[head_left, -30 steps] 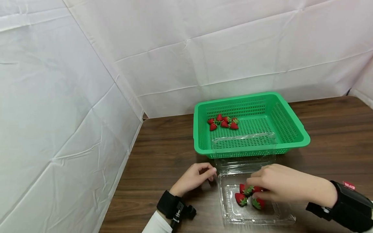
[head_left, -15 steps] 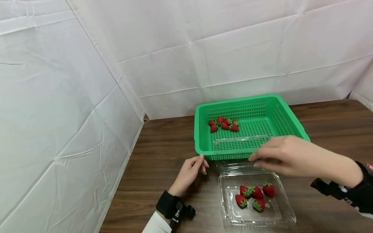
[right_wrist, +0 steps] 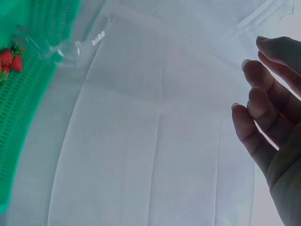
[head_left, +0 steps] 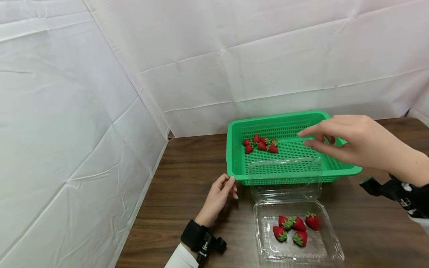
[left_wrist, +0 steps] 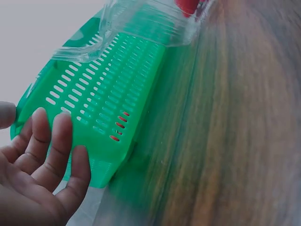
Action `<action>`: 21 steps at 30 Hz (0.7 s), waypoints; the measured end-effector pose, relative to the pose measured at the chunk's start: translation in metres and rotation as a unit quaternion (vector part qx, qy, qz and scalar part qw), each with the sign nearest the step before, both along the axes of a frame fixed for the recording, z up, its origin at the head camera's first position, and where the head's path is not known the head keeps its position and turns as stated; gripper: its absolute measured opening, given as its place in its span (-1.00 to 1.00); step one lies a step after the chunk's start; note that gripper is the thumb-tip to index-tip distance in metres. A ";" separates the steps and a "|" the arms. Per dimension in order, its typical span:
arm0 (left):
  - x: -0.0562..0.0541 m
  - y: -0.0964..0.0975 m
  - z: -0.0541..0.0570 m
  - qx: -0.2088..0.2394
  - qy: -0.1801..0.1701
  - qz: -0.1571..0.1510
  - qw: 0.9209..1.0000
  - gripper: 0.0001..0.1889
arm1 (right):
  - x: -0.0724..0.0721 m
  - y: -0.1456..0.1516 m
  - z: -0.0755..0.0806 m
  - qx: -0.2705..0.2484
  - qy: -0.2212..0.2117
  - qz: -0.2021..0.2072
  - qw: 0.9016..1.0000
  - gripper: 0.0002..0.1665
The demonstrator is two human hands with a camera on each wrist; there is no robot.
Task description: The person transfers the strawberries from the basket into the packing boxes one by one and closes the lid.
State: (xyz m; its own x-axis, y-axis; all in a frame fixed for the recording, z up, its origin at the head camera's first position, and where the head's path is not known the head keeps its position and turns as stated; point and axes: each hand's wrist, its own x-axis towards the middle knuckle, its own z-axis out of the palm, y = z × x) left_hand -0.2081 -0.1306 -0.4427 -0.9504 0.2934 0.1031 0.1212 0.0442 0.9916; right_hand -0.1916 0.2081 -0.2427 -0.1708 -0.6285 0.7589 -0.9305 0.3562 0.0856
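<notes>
Head view: right hand (head_left: 352, 139) has moved off the clear container (head_left: 269, 245) and up over the right end of the green basket (head_left: 291, 147); a second ago it was down among the container's strawberries (head_left: 299, 238). It's empty, thumb and index apart, and the right wrist view agrees: fingers loosely bent, nothing between them. Left hand (head_left: 216, 197) has shifted too, from beside the container to the basket's front-left corner; thumb and index look to be pinching the rim there, other fingers lying along the outer wall in the left wrist view. Container now shows five strawberries, all visible: four clustered, one (head_left: 312, 222) just right of the group. Basket cluster (head_left: 261, 146) looks like seven, bunched in the left half, well apart from the right fingertips; count there unchanged. Lid (head_left: 285, 193) is up, hinged at the container's far edge and overlapping the basket front; can't tell if it touches. My read: one placement is finished, right hand is between berries with nothing in transit, and the left looks to be steadying the basket. Container floor has bare space around the five.
</notes>
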 end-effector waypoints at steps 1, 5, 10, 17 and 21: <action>0.000 0.000 0.000 0.008 -0.003 0.001 1.000 -0.64 | -0.002 0.000 0.001 -0.002 0.000 -0.007 1.000 -0.49; -0.001 -0.001 0.000 0.026 -0.009 0.007 1.000 -0.71 | -0.016 -0.001 0.002 -0.003 -0.020 -0.029 0.999 -0.46; -0.002 0.000 0.001 0.032 -0.010 -0.001 0.999 -0.69 | -0.048 0.002 -0.004 -0.005 -0.050 -0.039 0.998 -0.69; -0.003 0.002 0.000 0.035 -0.020 -0.005 0.999 -0.72 | -0.104 0.000 -0.023 -0.007 -0.124 -0.116 0.985 -0.64; -0.001 0.001 -0.002 0.036 -0.025 -0.004 0.999 -0.72 | -0.133 -0.006 -0.045 0.024 -0.188 -0.144 0.971 -0.73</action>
